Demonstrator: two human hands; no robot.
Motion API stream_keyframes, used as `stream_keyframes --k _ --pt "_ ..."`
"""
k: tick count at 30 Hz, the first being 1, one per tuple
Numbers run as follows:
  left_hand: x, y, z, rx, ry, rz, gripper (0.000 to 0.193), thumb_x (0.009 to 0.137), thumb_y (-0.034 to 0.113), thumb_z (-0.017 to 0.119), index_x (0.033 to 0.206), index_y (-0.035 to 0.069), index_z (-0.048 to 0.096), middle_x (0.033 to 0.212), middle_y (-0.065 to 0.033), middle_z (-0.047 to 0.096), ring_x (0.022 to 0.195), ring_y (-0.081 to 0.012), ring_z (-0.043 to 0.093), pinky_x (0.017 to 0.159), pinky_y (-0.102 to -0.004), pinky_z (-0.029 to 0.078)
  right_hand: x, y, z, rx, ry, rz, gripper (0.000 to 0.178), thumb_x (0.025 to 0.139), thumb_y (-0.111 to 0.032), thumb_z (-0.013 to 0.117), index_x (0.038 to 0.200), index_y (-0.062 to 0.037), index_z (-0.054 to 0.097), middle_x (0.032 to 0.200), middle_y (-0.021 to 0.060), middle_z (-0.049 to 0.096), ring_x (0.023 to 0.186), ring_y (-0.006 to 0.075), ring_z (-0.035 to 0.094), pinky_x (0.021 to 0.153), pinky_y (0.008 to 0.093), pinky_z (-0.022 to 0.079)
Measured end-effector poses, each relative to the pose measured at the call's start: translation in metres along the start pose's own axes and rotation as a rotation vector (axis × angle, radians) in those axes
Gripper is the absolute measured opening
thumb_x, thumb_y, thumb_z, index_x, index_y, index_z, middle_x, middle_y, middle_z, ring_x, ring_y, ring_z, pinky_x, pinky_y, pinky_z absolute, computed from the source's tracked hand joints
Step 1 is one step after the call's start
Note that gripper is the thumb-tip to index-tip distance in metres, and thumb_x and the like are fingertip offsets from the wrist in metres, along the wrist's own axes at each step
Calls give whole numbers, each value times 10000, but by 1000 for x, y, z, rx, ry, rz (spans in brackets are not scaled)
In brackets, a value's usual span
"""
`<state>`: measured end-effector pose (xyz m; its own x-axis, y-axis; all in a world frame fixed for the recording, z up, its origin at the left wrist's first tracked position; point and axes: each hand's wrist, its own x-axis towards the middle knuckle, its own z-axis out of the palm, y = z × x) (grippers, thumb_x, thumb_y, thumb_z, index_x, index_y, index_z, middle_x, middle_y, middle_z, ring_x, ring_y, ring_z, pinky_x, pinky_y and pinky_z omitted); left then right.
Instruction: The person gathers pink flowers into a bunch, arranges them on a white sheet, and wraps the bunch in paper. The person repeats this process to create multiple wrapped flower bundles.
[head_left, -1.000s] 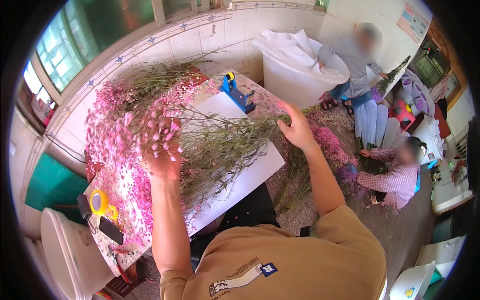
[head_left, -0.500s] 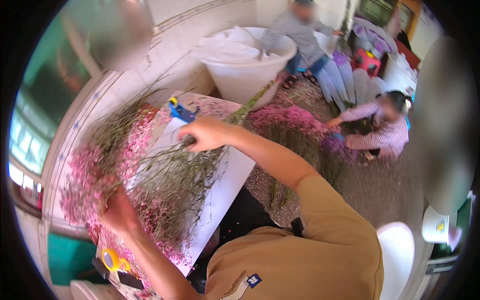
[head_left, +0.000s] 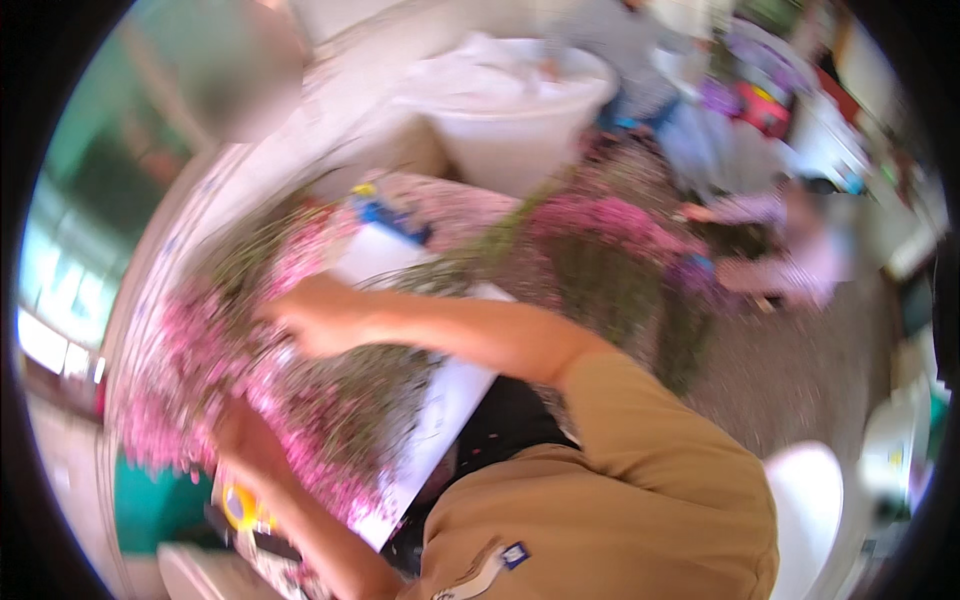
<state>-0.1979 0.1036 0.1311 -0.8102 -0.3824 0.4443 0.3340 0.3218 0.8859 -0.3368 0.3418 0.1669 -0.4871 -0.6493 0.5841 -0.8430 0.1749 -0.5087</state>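
A person's right hand and left hand rest among pink flowers on a white table — hands apart; their grip is too blurred to tell.

1. We see a tan short-sleeved shirt covering our shoulders and chest.
2. Our forearms are bare below the sleeves; both hands are bare too.
3. A small blue-and-white tag sits on the shirt front.
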Motion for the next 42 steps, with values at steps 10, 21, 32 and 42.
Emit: stream_keyframes --k 10,21,32,42 --pt "-26 94 53 -906 103 -147 681 837 -150 582 1477 49 461 1318 -96 640 1204 -224 607 1040 -380 471 -16 -17 29 193 -81 -103 880 795 -213 900 1530 -41 447 1378 215 647 1266 342 641 1076 406 495" --pt "-61 97 2 -599 34 34 601 891 -138 525 1477 -2 499 1408 -172 628 1282 -282 624 1143 -445 463 20 -11 -19 959 -135 282 167 923 -139 714 1017 -15 653 737 101 626 572 189 566 483 316 433" --pt "-75 49 -14 -262 -390 -304 814 972 230 761 1598 -36 313 1483 -238 571 1366 -269 544 1148 -401 424 -1 -38 11 784 -217 180 245 916 -42 763 1140 3 675 923 87 728 727 160 682 635 315 558" --pt "-62 22 -19 -447 411 -252 720 883 -38 715 1516 10 375 1232 -152 606 1095 -226 618 908 -356 548 -11 -26 29 981 -245 247 255 966 -64 723 1193 19 641 901 159 744 682 212 706 558 339 578"
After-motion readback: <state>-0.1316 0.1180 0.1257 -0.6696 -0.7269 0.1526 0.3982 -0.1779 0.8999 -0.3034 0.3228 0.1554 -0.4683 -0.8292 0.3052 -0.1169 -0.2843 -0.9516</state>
